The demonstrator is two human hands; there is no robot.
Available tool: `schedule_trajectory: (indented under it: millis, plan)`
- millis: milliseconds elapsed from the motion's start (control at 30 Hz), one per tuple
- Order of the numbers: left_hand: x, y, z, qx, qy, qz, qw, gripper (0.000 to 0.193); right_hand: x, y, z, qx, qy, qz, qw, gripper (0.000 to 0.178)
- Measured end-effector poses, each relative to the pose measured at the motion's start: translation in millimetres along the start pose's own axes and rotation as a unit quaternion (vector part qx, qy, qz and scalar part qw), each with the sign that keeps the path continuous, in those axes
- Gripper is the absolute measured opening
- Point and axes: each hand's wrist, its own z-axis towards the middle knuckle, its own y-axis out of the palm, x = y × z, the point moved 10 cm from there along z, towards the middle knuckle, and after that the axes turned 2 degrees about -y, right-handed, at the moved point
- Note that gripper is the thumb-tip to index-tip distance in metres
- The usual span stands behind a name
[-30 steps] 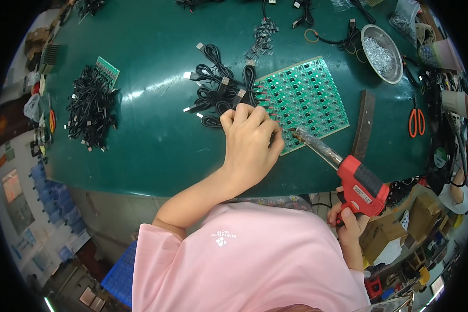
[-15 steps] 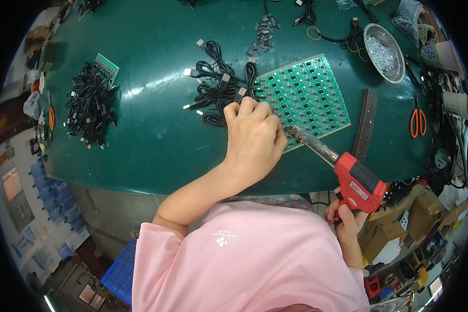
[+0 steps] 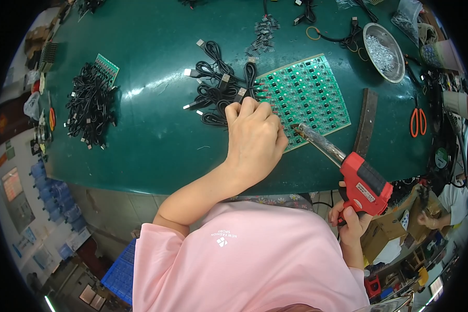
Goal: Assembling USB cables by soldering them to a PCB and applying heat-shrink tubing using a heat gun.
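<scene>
My right hand [image 3: 352, 222] grips a red and black soldering gun [image 3: 366, 187]. Its metal barrel points up and left, with the tip over the lower left part of a green circuit board panel [image 3: 312, 93]. At the panel's left edge my left hand [image 3: 255, 138] is closed in a pinch on the wire end of a USB cable; the fingers hide most of it. Several black USB cables [image 3: 213, 93] lie bundled to the left of that hand. Short red wire ends [image 3: 265, 91] show along the panel's edge above the fingers.
A finished-looking heap of black cables [image 3: 91, 106] on a green board lies left. Small dark parts [image 3: 262, 36] are scattered beyond the panel. To the right are a metal bowl [image 3: 399, 73], a dark bar [image 3: 366, 122] and orange-handled scissors [image 3: 417, 122]. Another person's hand [image 3: 429, 221] shows far right.
The soldering gun has shifted slightly right and down in my right hand, its tip moving away from my left fingers. My left hand has barely moved. Another person's arm has appeared at right.
</scene>
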Motion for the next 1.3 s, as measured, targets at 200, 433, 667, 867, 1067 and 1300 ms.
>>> schedule_trajectory:
  millis: [200, 433, 667, 867, 1067, 1300]
  plan:
    - [1, 0, 0, 0.001, 0.006, 0.006, 1.000, 0.008, -3, 2, 2, 0.017, -0.004, -0.002, 1.000, 0.048]
    - [11, -1, -3, -0.003, 0.122, -0.032, 0.992, 0.012, 5, -4, -2, -0.034, -0.027, -0.044, 0.998, 0.046]
    - [17, -1, -9, -0.040, 0.296, -0.039, 0.953, 0.023, 10, -9, -10, -0.042, -0.018, -0.046, 0.998, 0.047]
    - [14, 6, -9, -0.060, 0.329, -0.087, 0.938, 0.027, 10, -10, -14, 0.009, -0.013, -0.051, 0.999, 0.052]
    - [18, 5, -6, -0.079, 0.334, -0.088, 0.935, 0.026, 17, -9, -14, 0.012, 0.002, -0.053, 0.999, 0.051]
    - [22, 10, -8, -0.107, 0.354, -0.061, 0.927, 0.026, 14, -4, -11, 0.019, -0.010, -0.062, 0.998, 0.047]
